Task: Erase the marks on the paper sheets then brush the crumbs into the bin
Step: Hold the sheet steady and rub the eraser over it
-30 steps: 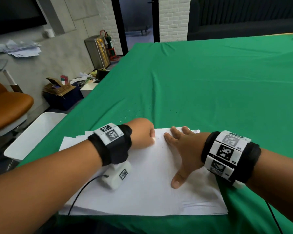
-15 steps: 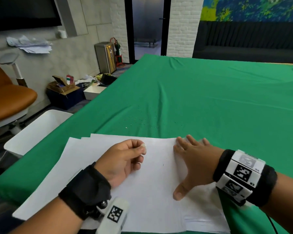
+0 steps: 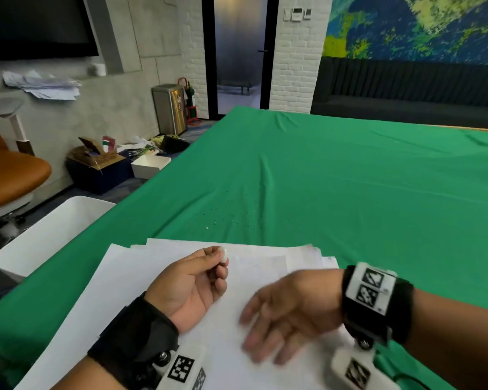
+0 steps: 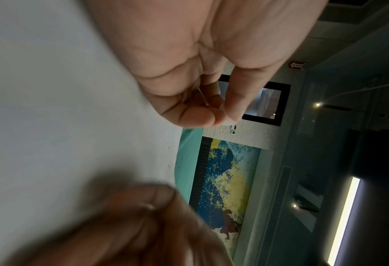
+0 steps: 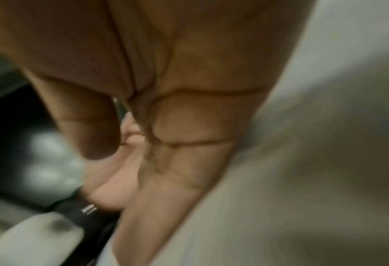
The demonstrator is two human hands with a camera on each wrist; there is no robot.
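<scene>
the small white eraser (image 3: 224, 255) sits pinched between thumb and fingertips of the left hand (image 3: 193, 285), palm up, raised over the paper sheets (image 3: 141, 280) on the green bench (image 3: 335, 178). the right hand (image 3: 290, 311), blurred, hovers over the sheets with fingers loose and spread, gripping nothing. crumbs (image 3: 228, 218) lie scattered just beyond the sheets; a white bin (image 3: 44, 235) stands beside the bench's left edge.

White paper sheets (image 3: 141, 299) lie fanned in a loose stack at the table's near edge. A small white eraser (image 3: 224, 255) sits pinched above them. Pale crumbs (image 3: 228, 218) lie scattered just beyond. A white bin (image 3: 48, 235) stands to the left.
</scene>
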